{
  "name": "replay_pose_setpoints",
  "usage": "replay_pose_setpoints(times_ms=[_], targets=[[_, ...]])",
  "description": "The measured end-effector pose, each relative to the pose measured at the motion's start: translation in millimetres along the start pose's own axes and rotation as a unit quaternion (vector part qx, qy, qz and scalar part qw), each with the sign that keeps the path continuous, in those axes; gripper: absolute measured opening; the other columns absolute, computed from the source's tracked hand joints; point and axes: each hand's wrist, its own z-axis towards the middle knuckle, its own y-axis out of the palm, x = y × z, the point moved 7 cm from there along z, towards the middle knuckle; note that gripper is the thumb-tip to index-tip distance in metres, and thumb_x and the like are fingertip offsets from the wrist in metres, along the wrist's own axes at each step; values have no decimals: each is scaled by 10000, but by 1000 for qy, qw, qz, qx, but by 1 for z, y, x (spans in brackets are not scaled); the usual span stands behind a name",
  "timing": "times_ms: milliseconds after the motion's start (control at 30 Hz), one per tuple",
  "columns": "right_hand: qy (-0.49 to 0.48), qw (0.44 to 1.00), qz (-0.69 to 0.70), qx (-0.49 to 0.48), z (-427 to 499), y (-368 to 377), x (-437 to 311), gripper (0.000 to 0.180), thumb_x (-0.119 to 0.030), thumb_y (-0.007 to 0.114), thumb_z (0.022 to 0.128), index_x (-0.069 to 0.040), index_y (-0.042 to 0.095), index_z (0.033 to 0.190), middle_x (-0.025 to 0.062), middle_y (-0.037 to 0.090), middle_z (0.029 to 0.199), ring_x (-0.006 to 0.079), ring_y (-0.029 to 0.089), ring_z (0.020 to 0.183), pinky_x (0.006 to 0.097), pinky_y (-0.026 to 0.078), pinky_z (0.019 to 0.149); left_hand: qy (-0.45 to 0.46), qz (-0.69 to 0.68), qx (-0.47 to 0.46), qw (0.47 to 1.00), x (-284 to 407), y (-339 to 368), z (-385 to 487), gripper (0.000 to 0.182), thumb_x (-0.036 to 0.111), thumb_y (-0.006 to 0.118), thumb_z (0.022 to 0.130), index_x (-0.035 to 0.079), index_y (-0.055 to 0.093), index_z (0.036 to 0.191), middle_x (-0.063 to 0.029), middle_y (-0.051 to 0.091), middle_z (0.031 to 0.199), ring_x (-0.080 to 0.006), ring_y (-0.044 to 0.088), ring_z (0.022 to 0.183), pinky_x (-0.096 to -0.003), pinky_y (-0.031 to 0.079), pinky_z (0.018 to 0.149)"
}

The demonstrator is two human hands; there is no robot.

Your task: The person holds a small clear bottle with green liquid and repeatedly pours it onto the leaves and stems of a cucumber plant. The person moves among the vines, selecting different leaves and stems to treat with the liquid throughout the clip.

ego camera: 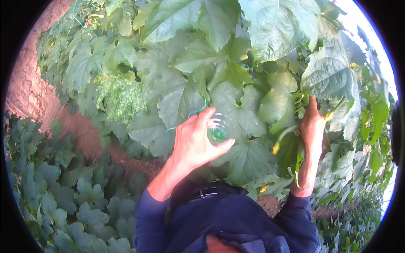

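Note:
In the middle of the view my left hand [197,137] is curled around a clear plastic cup [217,129] with green at its bottom, thumb and fingers on its sides. My right hand [312,120] reaches in among the stems and leaves at the right; its fingertips are hidden behind a large leaf [330,71], so its grip cannot be told. Beside the right wrist hang a young green fruit with a yellow flower [276,148] and, on the other side, another yellow flower [329,116]. Broad lobed leaves [237,110] lie behind the cup.
A thin blue-green string [199,110] runs through the leaves near my left hand. A mottled yellow-green leaf [121,95] hangs at the left. Bare soil [31,91] shows at the far left, and darker low plants [88,196] stand at the lower left.

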Motion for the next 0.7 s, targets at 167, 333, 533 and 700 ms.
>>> replay_pose_setpoints(times_ms=[167, 333, 533, 700], targets=[[28, 999, 17, 5, -16, -12, -13, 694, 77, 492, 887, -178, 485, 1533, 276, 712, 1088, 415, 728, 856, 501, 559, 721, 34, -20, -8, 999, -18, -17, -1, 816, 283, 971, 610, -49, 613, 1264, -171, 746, 954, -288, 754, 857, -386, 605, 789], [24, 1000, 4, 13, -40, 8, -38, 586, 31, 553, 878, -15, 512, 1461, 292, 661, 1229, 428, 678, 1097, 460, 545, 942, 57, -53, -34, 996, -31, -30, -7, 802, 266, 979, 602, -45, 615, 1247, -149, 740, 916, -273, 752, 816, -381, 605, 781], [-63, 987, 30, 147, -38, -46, -124, 305, -22, 617, 940, -28, 669, 1241, 202, 670, 1251, 376, 685, 1093, 411, 546, 954, 71, -80, -55, 993, -52, -53, 8, 815, 268, 987, 599, -59, 613, 1245, -140, 741, 914, -256, 748, 842, -370, 603, 780], [-123, 959, 208, 149, 19, -13, -198, 316, -57, 652, 927, -12, 661, 1240, 199, 705, 1153, 366, 699, 1055, 390, 550, 922, 71, -104, -80, 989, -67, -65, 9, 838, 280, 991, 584, -64, 612, 1247, -145, 742, 926, -248, 747, 851, -370, 603, 785]])
